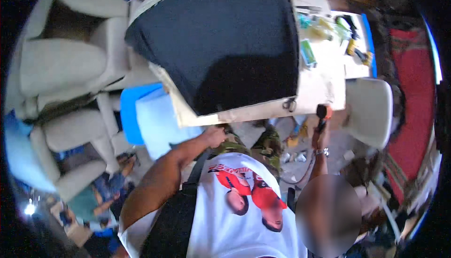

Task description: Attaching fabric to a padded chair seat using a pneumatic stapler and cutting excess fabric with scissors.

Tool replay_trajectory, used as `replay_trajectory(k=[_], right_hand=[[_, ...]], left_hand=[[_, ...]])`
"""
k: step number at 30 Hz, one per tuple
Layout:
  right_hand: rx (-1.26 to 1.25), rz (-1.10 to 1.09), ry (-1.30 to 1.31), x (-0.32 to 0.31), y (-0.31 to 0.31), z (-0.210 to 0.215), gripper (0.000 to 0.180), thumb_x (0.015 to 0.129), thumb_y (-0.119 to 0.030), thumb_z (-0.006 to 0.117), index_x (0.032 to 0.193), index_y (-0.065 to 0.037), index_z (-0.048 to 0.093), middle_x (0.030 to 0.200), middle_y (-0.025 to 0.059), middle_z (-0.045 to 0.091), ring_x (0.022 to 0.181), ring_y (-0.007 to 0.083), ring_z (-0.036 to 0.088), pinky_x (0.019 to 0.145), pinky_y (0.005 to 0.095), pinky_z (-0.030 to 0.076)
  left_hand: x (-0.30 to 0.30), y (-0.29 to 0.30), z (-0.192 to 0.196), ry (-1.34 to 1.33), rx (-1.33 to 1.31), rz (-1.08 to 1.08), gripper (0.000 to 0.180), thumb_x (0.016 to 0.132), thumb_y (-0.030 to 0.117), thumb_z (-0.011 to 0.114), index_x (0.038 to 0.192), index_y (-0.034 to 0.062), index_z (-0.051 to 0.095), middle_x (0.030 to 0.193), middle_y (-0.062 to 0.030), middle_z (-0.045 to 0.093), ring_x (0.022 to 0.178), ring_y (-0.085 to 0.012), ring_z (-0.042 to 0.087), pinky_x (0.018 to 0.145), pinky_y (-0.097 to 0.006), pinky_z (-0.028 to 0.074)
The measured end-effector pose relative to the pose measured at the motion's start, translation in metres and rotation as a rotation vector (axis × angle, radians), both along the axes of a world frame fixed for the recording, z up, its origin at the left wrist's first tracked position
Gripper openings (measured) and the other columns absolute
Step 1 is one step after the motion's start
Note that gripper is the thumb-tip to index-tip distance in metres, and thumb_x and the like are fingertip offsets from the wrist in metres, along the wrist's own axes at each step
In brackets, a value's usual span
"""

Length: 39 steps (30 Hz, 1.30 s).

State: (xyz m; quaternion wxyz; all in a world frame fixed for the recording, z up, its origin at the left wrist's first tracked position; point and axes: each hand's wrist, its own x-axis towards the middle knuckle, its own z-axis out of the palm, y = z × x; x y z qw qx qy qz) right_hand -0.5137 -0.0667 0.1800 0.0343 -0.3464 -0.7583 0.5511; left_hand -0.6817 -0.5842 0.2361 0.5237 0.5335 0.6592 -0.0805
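A large wooden furniture frame [263, 110] covered with black fabric [221, 42] lies tilted in front of me. My left hand [213, 136] is closed on the frame's lower wooden edge. To the right, my right hand [321, 138], with a band at the wrist, grips a black and orange hand tool [322, 113] whose tip sits just under the frame's lower right corner. A thin hose [300, 175] loops down from the tool. A blurred oval hides the lower part of that arm. A small metal ring-shaped item [289, 104] lies on the frame's edge.
Cream upholstered seat sections [66, 65] stand at the left, with blue foam sheets [143, 112] beside the frame. A cluttered workbench [329, 42] is at the upper right, a cream cushion [371, 110] below it, a red carpet [413, 84] beyond. A person [89, 204] sits at lower left.
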Motion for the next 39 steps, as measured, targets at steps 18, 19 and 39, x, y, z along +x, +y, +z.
replay_trajectory(k=[18, 19, 39], right_hand=[[0.796, 1.104, 0.450, -0.340, -0.156, 0.199, 0.029, 0.084, -0.009, 0.056, 0.113, -0.007, 0.064, 0.105, 0.0144, 0.065, 0.102, 0.0354, 0.060, 0.088, 0.0433, 0.050], [0.756, 1.275, 0.626, -0.360, -0.210, 0.234, 0.020, 0.090, -0.009, 0.056, 0.107, -0.004, 0.066, 0.107, 0.0178, 0.065, 0.095, 0.0372, 0.061, 0.083, 0.0434, 0.050], [0.835, 1.803, 0.373, -0.600, -0.592, 0.413, 0.017, 0.086, -0.017, 0.071, 0.097, -0.005, 0.065, 0.090, -0.0002, 0.065, 0.086, 0.0098, 0.057, 0.082, 0.0266, 0.046]], left_hand=[[-0.054, -0.086, 0.051, 0.764, 1.216, 2.466, 0.027, 0.089, 0.013, 0.069, 0.109, -0.0002, 0.058, 0.089, -0.0042, 0.061, 0.079, -0.0099, 0.056, 0.074, -0.025, 0.048], [-0.062, -0.086, 0.058, 0.770, 1.205, 2.477, 0.028, 0.087, 0.014, 0.070, 0.109, 0.0003, 0.059, 0.089, -0.0053, 0.061, 0.080, -0.0120, 0.057, 0.074, -0.026, 0.049], [-0.072, -0.097, 0.081, 1.035, 1.183, 2.365, 0.045, 0.082, 0.024, 0.072, 0.119, 0.0068, 0.052, 0.109, -0.0180, 0.060, 0.104, -0.0377, 0.056, 0.089, -0.046, 0.045]])
